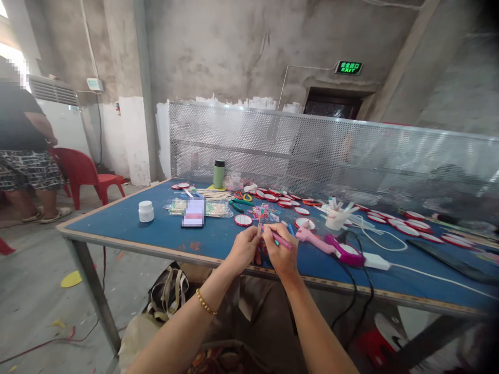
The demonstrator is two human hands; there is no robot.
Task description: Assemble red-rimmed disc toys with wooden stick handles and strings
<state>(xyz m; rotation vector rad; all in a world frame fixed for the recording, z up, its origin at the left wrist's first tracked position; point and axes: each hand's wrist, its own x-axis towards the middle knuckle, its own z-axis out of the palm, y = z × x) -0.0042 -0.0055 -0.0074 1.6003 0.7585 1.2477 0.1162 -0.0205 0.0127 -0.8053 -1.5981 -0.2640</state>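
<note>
Just over the front edge of the blue table (117, 228), my two hands are close together. My left hand (245, 248) is closed, its fingertips pinching a thin upright stick (260, 217) with a greenish tip. My right hand (279, 254) is closed around a pink pen-shaped tool (284, 240) lying slantwise across its fingers. The fingertips of both hands meet around the stick; the exact contact is too small to make out. Behind them lies a pile of small coloured pieces (265, 212). A round red-rimmed white disc (243, 221) rests beyond my left hand.
A white jar (146, 212), a phone (194, 213), green-handled pliers (236, 206) and a green bottle (219, 174) stand or lie leftward. On the right are a magenta glue gun (345, 252), cables and a white cup (335, 217) of sticks. A perforated metal panel (249, 140) rises behind.
</note>
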